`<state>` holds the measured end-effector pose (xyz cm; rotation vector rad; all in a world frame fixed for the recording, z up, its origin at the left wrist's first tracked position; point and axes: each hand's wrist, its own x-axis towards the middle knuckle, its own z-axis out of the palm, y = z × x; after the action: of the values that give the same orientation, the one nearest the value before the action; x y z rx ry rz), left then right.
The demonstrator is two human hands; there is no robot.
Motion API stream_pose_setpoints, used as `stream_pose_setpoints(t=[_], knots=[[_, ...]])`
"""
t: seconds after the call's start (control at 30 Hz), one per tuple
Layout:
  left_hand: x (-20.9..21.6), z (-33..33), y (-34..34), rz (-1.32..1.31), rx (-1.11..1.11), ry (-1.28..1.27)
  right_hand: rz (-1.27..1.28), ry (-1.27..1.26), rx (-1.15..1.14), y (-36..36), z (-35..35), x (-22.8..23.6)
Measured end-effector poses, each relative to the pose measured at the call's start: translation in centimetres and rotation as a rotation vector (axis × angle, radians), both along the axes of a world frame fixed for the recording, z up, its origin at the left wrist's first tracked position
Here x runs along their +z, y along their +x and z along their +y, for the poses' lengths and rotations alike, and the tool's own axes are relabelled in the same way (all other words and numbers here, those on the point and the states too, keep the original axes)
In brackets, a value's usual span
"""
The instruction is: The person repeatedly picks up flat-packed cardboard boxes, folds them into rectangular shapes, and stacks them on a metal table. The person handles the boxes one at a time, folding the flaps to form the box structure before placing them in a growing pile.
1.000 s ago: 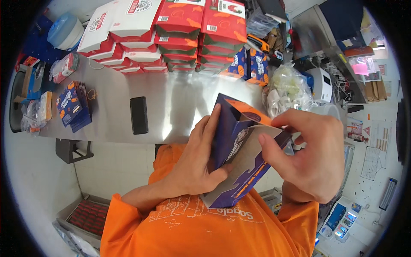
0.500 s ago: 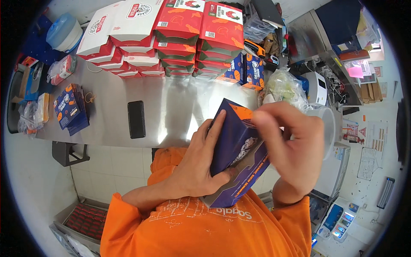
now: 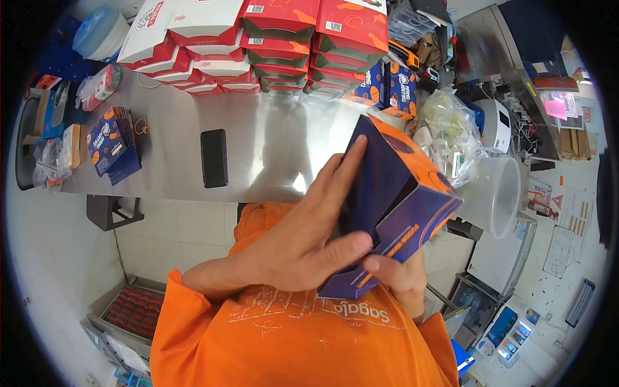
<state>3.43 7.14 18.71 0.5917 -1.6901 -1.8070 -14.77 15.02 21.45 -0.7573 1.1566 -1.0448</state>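
Note:
A purple and orange cardboard box point(image 3: 419, 209) is tilted in front of my chest, past the near edge of the steel table. My left hand point(image 3: 322, 238) grips its left side, with fingers stretched along the dark panel and the thumb near the front opening. Low on the box's right, my right hand point(image 3: 400, 277) holds the bottom edge, its thumb on the printed front and its other fingers hidden behind. The orange end panel point(image 3: 412, 155) faces up and away from me.
Stacked red and white boxes point(image 3: 277, 45) stand at the table's back. A black phone point(image 3: 214, 158) lies on the steel table point(image 3: 174, 129). Flat purple cartons point(image 3: 115, 145) are at left. At right are a plastic bag point(image 3: 445, 126) and a clear tub point(image 3: 496, 193).
My right hand has moved from the box's top end down to its lower right. The box has turned, showing more of its orange end. The view has shifted slightly.

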Motion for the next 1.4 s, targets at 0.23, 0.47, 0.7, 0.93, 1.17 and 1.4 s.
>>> stream_pose_setpoints(t=[0.23,0.47,0.7,0.93,1.17,1.4], knots=[[-2.3,0.0,-1.2,0.128,0.115,0.182,0.186,-0.176,0.099,0.7,-3.1,-2.3],[-8.9,-1.3,0.3,0.224,-0.057,0.642,0.86,-0.44,0.28,-0.3,-3.2,-4.0],[-8.5,-2.7,1.8,0.423,-0.171,0.659,1.013,-0.567,0.234,0.1,-3.0,-2.9],[-5.8,-4.8,3.0,0.002,-0.329,0.501,1.344,-0.715,0.526,-0.2,-1.3,-2.5],[-6.3,-2.3,3.5,0.096,-0.158,0.401,1.084,-0.428,0.106,-6.4,-1.3,-0.8],[-4.1,-3.6,3.4,-0.011,-0.122,0.23,0.444,-0.327,0.051,-7.9,0.2,-3.1]])
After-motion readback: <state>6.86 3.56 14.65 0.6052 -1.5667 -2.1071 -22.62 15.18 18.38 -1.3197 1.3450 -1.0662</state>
